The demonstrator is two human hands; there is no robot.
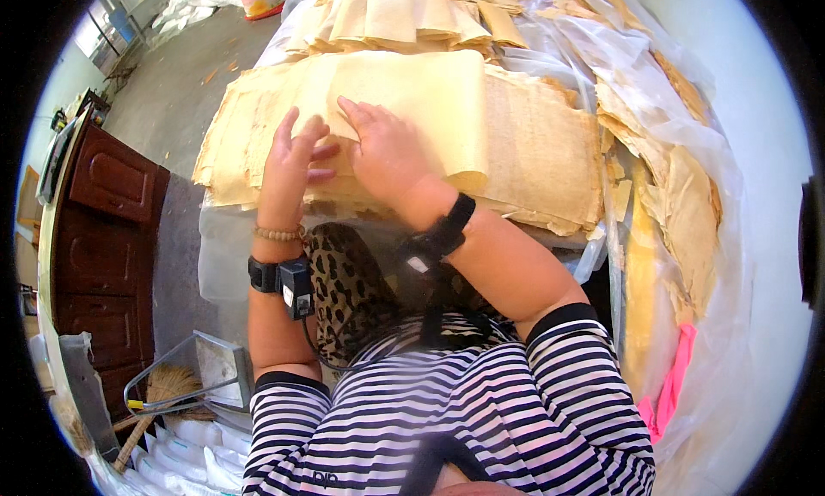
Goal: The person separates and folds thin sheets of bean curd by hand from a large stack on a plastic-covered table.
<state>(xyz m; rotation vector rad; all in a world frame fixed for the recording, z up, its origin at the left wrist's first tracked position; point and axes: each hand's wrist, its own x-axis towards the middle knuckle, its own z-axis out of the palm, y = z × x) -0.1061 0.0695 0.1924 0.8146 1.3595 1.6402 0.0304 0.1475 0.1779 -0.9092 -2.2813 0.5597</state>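
A pale yellow, thin flexible sheet (430, 101) lies across a broad stack of similar sheets (546, 144), its right edge curled over in a soft fold. My right hand (391, 148) rests palm down on this sheet, fingers stretched toward the upper left and slightly blurred. Close beside it, over the left part of the stack, my left hand (296, 157) is raised with its fingers apart and holds nothing. I cannot tell whether its fingertips touch the sheet below.
More folded sheets (391, 15) are piled beyond the stack. Clear plastic film with torn sheet pieces (687, 204) runs along the right, beside a pink strip (675, 384). Left are a dark red cabinet (103, 230), a metal-framed dustpan (219, 371) and a straw broom (168, 384).
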